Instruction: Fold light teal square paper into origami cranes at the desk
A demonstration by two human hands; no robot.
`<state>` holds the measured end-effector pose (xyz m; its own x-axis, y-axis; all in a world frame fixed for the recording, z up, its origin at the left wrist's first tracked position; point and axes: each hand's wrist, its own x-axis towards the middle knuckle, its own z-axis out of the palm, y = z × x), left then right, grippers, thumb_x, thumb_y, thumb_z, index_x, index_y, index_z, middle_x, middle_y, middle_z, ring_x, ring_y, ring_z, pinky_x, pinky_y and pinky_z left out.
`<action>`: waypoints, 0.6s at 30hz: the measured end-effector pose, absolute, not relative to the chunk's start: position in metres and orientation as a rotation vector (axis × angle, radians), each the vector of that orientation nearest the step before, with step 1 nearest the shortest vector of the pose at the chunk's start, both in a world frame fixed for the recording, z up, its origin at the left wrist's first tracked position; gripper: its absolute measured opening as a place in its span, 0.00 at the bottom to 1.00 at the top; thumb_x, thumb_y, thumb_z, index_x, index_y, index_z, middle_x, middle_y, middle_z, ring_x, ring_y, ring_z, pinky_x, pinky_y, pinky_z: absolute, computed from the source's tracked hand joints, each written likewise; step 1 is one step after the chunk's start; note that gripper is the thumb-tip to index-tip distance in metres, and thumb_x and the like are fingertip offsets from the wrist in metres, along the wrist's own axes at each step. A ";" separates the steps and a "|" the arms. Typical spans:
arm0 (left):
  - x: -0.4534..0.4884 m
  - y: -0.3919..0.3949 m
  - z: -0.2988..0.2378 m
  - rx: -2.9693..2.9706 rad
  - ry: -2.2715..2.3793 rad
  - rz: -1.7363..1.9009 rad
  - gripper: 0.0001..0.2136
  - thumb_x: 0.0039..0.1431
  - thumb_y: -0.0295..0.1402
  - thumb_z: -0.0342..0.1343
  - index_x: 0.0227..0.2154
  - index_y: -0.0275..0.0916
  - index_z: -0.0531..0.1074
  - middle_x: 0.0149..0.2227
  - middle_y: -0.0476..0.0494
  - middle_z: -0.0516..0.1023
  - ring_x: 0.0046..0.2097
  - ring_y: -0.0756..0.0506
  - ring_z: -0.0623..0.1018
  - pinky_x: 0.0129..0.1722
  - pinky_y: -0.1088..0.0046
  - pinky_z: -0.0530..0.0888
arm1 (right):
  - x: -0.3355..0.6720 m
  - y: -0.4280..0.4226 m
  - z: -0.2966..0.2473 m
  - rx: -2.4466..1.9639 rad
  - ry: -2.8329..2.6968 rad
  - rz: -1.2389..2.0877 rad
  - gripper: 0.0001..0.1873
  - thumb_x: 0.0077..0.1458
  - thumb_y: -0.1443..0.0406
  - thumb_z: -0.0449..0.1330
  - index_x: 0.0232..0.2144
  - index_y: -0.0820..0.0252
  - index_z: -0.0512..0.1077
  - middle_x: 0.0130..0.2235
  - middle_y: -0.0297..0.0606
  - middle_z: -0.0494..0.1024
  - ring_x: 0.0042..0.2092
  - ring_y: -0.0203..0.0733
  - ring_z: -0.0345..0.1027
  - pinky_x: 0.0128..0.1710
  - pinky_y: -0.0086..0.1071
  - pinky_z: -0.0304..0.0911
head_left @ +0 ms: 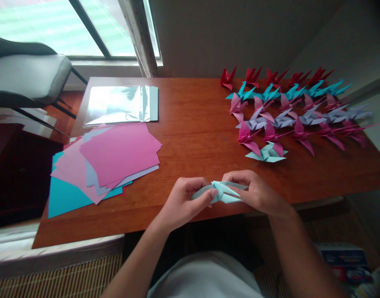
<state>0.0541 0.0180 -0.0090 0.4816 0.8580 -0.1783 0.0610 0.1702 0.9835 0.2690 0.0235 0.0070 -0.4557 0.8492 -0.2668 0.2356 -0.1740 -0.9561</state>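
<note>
Between my hands, over the table's front edge, is a pale mint paper crane (222, 193) with its wings spread. My left hand (185, 200) pinches its left side between thumb and fingers. On the other side my right hand (255, 192) grips the right wing; some of those fingertips are hidden behind the paper. Another pale mint paper crane (267, 153) lies just beyond my right hand, in front of the rows of finished-looking cranes.
Rows of red, turquoise, pink, lavender and magenta paper cranes (301, 131) fill the table's right side. At left lie fanned sheets of coloured paper (124, 151) and a shiny plastic packet (115, 105). The wooden table (190, 136) stands near a chair (28, 76) and window.
</note>
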 end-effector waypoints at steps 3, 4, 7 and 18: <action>0.054 0.019 -0.010 1.283 0.926 0.690 0.17 0.62 0.40 0.61 0.22 0.34 0.73 0.20 0.51 0.73 0.23 0.54 0.66 0.23 0.79 0.59 | 0.272 0.026 0.005 -1.205 -1.581 1.686 0.15 0.60 0.56 0.63 0.26 0.60 0.74 0.27 0.31 0.71 0.30 0.35 0.62 0.30 0.28 0.58; 0.053 0.019 -0.010 1.256 0.917 0.696 0.17 0.61 0.40 0.62 0.21 0.34 0.72 0.20 0.51 0.72 0.23 0.54 0.66 0.23 0.80 0.59 | 0.273 0.027 0.003 -1.177 -1.547 1.714 0.16 0.60 0.56 0.63 0.25 0.60 0.74 0.26 0.31 0.71 0.30 0.35 0.62 0.30 0.28 0.57; 0.051 0.020 -0.010 1.110 0.851 0.720 0.17 0.60 0.40 0.64 0.21 0.34 0.73 0.21 0.50 0.74 0.24 0.54 0.68 0.24 0.80 0.62 | 0.271 0.026 -0.008 -1.094 -1.390 1.823 0.17 0.58 0.55 0.66 0.24 0.61 0.76 0.26 0.32 0.71 0.29 0.34 0.61 0.31 0.28 0.57; 0.053 0.016 -0.023 0.827 0.817 0.980 0.12 0.59 0.40 0.65 0.29 0.35 0.80 0.25 0.45 0.81 0.26 0.53 0.74 0.25 0.81 0.66 | 0.217 0.004 -0.025 -0.879 -0.428 1.763 0.12 0.48 0.56 0.73 0.24 0.56 0.79 0.25 0.31 0.75 0.27 0.32 0.65 0.26 0.25 0.60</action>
<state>0.0533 0.0163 -0.0228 0.3315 0.9212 -0.2039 -0.3664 0.3249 0.8719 0.2166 0.0042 -0.0254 -0.1586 0.9216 -0.3542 -0.6568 -0.3664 -0.6591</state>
